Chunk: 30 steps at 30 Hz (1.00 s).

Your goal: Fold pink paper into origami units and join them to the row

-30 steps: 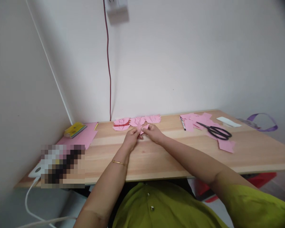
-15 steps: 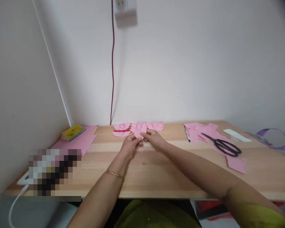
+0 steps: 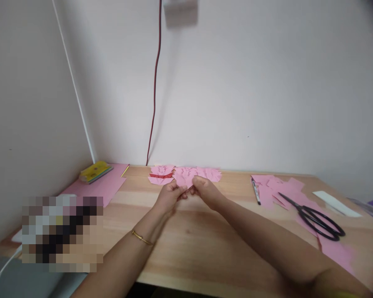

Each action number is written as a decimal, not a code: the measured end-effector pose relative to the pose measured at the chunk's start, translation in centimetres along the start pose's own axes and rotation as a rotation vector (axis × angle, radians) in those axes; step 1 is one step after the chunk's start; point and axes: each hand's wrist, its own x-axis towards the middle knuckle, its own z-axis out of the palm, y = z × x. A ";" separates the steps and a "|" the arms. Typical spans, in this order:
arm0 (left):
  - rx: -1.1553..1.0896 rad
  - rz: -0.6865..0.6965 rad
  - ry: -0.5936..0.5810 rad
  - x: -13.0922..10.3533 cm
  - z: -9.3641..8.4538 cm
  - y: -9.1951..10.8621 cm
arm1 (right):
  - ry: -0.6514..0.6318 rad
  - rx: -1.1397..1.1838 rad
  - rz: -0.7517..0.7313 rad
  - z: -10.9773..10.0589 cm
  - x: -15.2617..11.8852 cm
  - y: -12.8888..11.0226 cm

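Note:
Between my two hands is a pink paper cutout [image 3: 184, 177] with jagged cut edges, its lower edge pinched on both sides. My left hand [image 3: 169, 198] has thumb and fingers closed on its lower left part. On the lower right, my right hand [image 3: 207, 191] pinches the same paper, and its fingertips are partly hidden. Left of it lies another pink cutout [image 3: 161, 180] with a red strip [image 3: 161, 176] across it. To the right, a third pink cutout [image 3: 209, 174] lies near the wall.
Black-handled scissors [image 3: 320, 221] lie on pink paper scraps [image 3: 279, 188] at the right, beside a marker [image 3: 255, 191] and a white strip [image 3: 337, 203]. At the left, a yellow packet [image 3: 95, 171] and a pencil [image 3: 125, 170] rest on pink sheets [image 3: 95, 190].
The view has tilted and turned, so the table's right side sits lower. Both hands still hold the pink paper cutout at its lower edge, in nearly the same place.

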 end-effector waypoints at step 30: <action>-0.028 -0.127 0.180 3.0 -1.0 -2.6 | 0.022 -0.015 0.018 -0.2 1.2 3.0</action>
